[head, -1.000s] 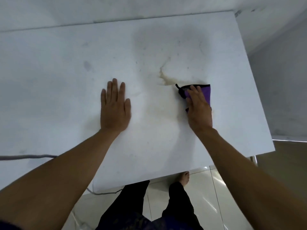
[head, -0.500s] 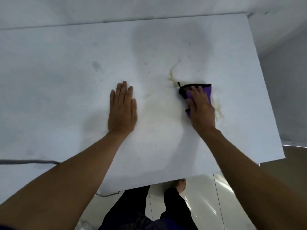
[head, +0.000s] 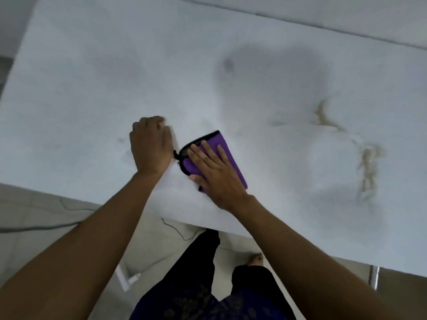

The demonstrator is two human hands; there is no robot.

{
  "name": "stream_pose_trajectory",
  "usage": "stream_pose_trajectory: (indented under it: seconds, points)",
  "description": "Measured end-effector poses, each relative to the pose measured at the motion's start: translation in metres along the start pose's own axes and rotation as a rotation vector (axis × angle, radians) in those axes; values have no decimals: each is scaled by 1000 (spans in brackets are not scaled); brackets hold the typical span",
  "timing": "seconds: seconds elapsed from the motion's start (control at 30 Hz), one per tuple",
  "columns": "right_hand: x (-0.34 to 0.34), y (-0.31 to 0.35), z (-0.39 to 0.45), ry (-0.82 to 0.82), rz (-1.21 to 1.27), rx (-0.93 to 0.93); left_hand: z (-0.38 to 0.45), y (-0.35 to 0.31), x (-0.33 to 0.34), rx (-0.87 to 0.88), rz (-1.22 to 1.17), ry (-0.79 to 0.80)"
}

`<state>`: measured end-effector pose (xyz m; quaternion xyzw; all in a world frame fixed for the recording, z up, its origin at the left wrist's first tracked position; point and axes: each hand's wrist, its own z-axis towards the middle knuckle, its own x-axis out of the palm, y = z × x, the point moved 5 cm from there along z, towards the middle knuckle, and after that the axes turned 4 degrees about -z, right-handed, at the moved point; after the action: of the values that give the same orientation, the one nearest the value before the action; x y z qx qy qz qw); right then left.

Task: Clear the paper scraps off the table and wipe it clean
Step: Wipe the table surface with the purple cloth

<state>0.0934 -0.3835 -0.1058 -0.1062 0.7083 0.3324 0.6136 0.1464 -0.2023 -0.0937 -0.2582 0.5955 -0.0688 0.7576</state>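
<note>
Purple cloth (head: 216, 155) lies flat under the spread right hand (head: 216, 175), near the table's (head: 92, 77) near edge. Curled left hand (head: 151, 145) rests beside it, contents untold. No scraps show; brownish smears (head: 367, 165) at right remain unwiped.

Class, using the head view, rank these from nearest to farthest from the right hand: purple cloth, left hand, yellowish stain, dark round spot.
1. purple cloth, under the right hand.
2. left hand, just left of the cloth.
3. dark round spot and yellowish stain: too close to call.
</note>
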Motion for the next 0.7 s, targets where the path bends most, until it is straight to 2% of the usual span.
stream_pose_trajectory:
  seconds: [0.1,0.17,0.23,0.33,0.47,0.53,0.6,0.7]
  points:
    - [8,-6,32,56,-100,-127,-10,32,7,44,116,27]
    - [4,-36,59,42,-124,-80,-16,34,9,41,133,14]
    - [-9,-86,74,-9,-69,149,-17,23,12,65,95,25]
    - [-45,-154,50,-105,50,458,-13,-8,12,136,-32,12]
    - [-90,-177,-3,-254,106,775,-6,-48,18,89,-288,45]
    - [-97,-150,2,-362,136,704,-2,-56,21,29,-269,54]
    - [-91,-121,18,-386,209,521,0,-66,21,-16,-254,53]
    - [-52,-113,20,-149,95,359,-4,-86,21,-14,-285,43]
